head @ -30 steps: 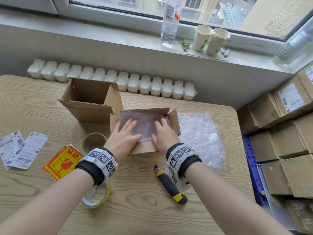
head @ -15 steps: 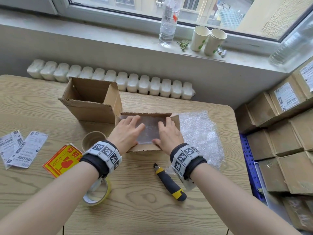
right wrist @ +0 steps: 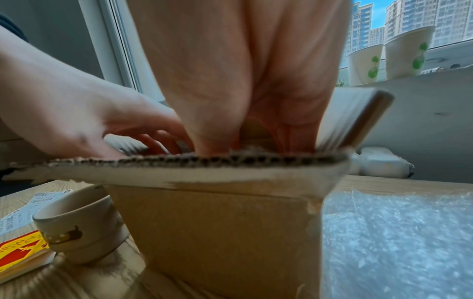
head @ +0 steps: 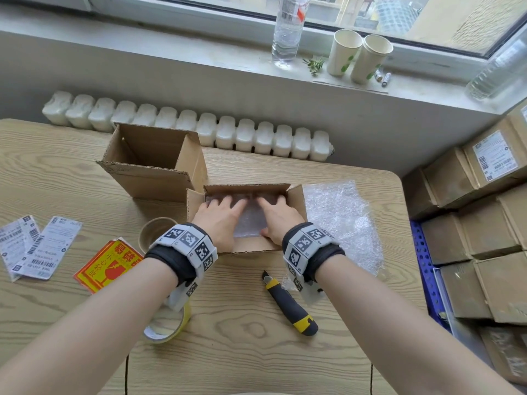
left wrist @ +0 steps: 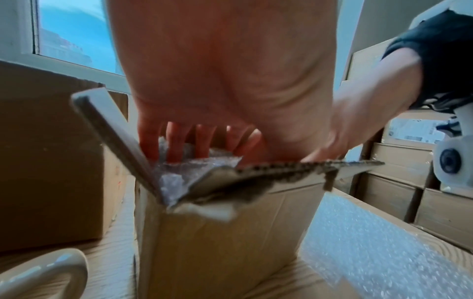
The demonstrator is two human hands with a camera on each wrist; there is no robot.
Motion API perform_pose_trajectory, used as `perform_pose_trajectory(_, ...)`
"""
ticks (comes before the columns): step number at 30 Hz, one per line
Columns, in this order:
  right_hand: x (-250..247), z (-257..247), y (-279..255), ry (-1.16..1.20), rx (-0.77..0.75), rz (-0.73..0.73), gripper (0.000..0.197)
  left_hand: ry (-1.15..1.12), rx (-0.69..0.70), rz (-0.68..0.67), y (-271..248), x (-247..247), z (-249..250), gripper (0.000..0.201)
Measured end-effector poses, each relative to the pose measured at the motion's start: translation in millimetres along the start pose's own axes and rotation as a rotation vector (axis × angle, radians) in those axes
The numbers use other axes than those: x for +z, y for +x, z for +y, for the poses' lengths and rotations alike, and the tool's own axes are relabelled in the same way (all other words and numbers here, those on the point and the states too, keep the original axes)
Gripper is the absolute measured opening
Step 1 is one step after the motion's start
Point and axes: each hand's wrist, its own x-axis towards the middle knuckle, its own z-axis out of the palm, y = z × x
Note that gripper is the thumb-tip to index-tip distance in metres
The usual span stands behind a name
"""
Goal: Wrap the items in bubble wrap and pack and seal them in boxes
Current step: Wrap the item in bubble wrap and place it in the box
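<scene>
Because the bubble-wrapped bundle [head: 251, 220] already sits down inside the small box [head: 248, 246] at the middle of the table [head: 256, 352], the wrapping of this item looks done and the packing step is near its end. The left hand [head: 219, 216] and the right hand [head: 278, 219] lie side by side on top of the bundle, fingers stretched nearly flat and pressing it downward rather than gripping it; the left wrist view shows the left fingers [left wrist: 176, 141] reaching down onto the crinkled film between the box walls. The box flaps stand open on all sides, so folding them shut and taping the seam are, as I judge it, what is left for this box. The tape roll [head: 168, 329] lies on the table under the left forearm and the utility knife [head: 291, 306] lies near the right wrist, both untouched and within reach for the sealing. A beige cup [head: 155, 233] stands unwrapped just left of the small box, a larger open box [head: 154, 163] stands behind it, and a loose sheet of bubble wrap [head: 339, 220] lies to the right, which suggests at least one more item to wrap and pack. Shipping labels [head: 37, 246] and a red and yellow fragile sticker [head: 109, 265] lie at the left, not yet applied, while a stack of closed boxes [head: 479, 212] stands beside the table at the right.
</scene>
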Motion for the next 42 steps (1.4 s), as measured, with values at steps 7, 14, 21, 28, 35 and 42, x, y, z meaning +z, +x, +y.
perform_pose_trajectory(7,4,-3,12,-0.020,0.053,-0.047,0.048,-0.032,0.041,-0.010,8,-3,-11,0.069)
perform_pose_trajectory(14,1,13,-3,0.064,-0.030,0.100,0.051,0.022,0.178,0.385,-17,2,-37,0.038)
perform_pose_trajectory(21,2,37,-32,0.037,-0.193,0.070,0.050,-0.019,0.335,0.426,-44,18,-40,0.053)
perform_pose_trajectory(28,26,47,-33,-0.206,-0.296,0.119,0.036,0.030,0.321,0.409,-45,39,-45,0.016)
perform_pose_trajectory(35,37,42,-31,-0.297,-0.286,0.164,0.022,0.122,0.317,0.393,-45,38,-48,0.012)
perform_pose_trajectory(42,47,27,-35,-0.286,-0.355,0.239,0.022,0.082,0.235,0.194,-51,30,-70,0.032)
